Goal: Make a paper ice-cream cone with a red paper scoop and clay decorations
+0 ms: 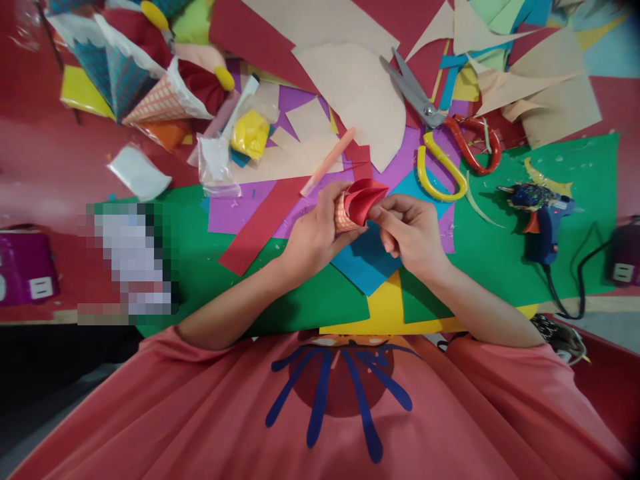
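Near the middle, my left hand (317, 230) is wrapped round a small checkered paper cone (343, 215) with red paper (364, 200) folded inside its opening. The fingertips of my right hand (413, 230) pinch the right edge of that red paper. A peach-coloured stick (330, 160) lies just beyond my left hand. Under both hands are blue (370, 263), purple and green sheets (310, 300). Scissors (430, 117) with red and yellow handles lie open beyond my right hand.
A blue glue gun (545, 227) with a black cable lies at the right. Finished-looking paper cones (170, 97) stand at the upper left, near a bag of yellow clay (251, 135) and a white packet (139, 173). Beige paper offcuts (555, 80) cover the upper right.
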Motion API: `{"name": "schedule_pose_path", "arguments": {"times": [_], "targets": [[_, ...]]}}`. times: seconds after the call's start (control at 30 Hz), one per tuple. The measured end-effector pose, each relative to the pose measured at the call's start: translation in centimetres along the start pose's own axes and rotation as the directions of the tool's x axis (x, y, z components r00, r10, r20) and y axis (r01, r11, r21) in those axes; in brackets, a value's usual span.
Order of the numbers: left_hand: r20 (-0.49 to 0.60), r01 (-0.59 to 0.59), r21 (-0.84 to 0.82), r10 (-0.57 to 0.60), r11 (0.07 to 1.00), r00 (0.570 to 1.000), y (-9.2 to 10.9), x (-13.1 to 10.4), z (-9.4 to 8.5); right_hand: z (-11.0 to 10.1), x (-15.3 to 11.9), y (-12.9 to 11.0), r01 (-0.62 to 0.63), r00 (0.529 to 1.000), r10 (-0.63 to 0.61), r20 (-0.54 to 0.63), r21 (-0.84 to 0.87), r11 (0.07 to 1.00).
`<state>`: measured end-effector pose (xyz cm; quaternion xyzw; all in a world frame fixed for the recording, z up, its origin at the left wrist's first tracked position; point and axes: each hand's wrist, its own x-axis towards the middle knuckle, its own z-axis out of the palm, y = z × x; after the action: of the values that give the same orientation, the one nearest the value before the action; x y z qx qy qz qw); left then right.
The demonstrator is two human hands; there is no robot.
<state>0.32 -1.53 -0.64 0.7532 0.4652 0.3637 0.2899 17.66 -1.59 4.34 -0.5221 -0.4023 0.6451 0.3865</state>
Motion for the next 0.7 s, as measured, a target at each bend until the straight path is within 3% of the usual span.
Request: {"name": "schedule_pose_path", "arguments": {"times": [0.23,0.5,0.7], "targets": [[0.042,-0.028,0.147,0.022,0.989,0.999,0.4,0.1,-0.5,0.3,0.1,0.1,0.051,0.999,-0.051,0.010,0.016,0.999],[0.042,0.021,0.112,-0.026,0.993,0.999,-0.2,0.1,-0.4,0.6,0.3,0.7,-0.104,0.994,0.097,0.057,0.147,0.984],[0.081,0.033,0.078,-0.039,0.996,0.996,-0.7,-0.2,-0.2,0.7,0.1,0.8,-0.127,0.991,0.121,0.050,0.158,0.979]]}}
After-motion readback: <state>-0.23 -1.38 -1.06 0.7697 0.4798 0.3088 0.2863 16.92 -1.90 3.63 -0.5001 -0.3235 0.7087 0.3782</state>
